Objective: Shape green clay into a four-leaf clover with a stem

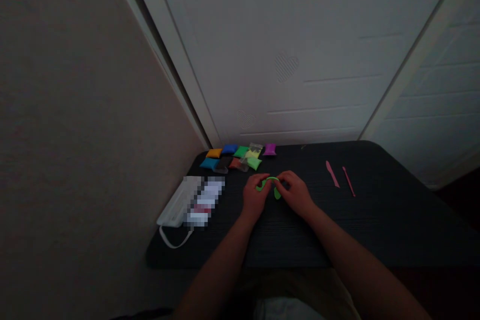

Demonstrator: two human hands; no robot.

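Bright green modelling clay (272, 178) is bent in an arch between my two hands, above the dark table. My left hand (255, 196) is closed on its left end, thumb and fingers pinching it. On the other side my right hand (295, 192) pinches the right part. A flat green piece (277, 193) hangs or lies just under the right fingers; whether it joins the arch I cannot tell. To the right of my right hand lie a pink plastic knife (332, 174) and a thin pink modelling tool (348, 181).
Small clay packets in several colours, among them an orange one (214, 153) and a purple one (269, 149), lie along the back of the dark table (382, 220). At the left are a white case (180, 202), a blurred-out phone-like screen (205, 202) and a white strap (174, 246). Walls stand behind and left.
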